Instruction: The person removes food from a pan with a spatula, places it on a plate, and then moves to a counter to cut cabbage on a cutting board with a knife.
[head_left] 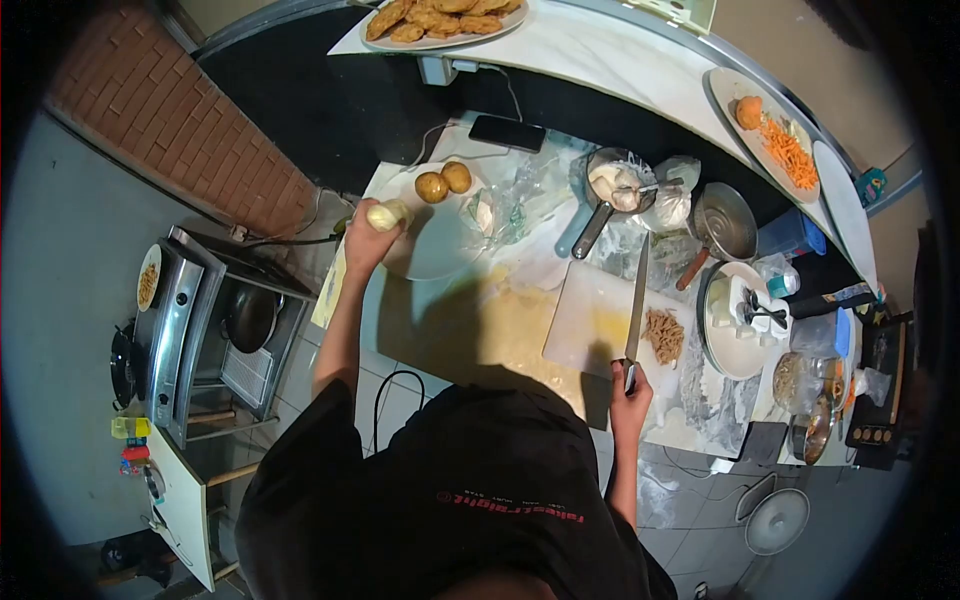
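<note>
My left hand is wrapped round a pale yellow-green vegetable, whose exact kind I cannot make out, above the left end of the table. Close to it, two brown potatoes sit by a large pale round plate. In my right hand is the handle of a long kitchen knife, its blade pointing away from me over the white cutting board. A small heap of chopped brown meat lies at the board's right side, near the blade.
Behind the board stand a pan and a metal pot. A plate with white containers is to the right. Fried food and a plate with shredded carrot rest on the raised shelf. A stove stands left.
</note>
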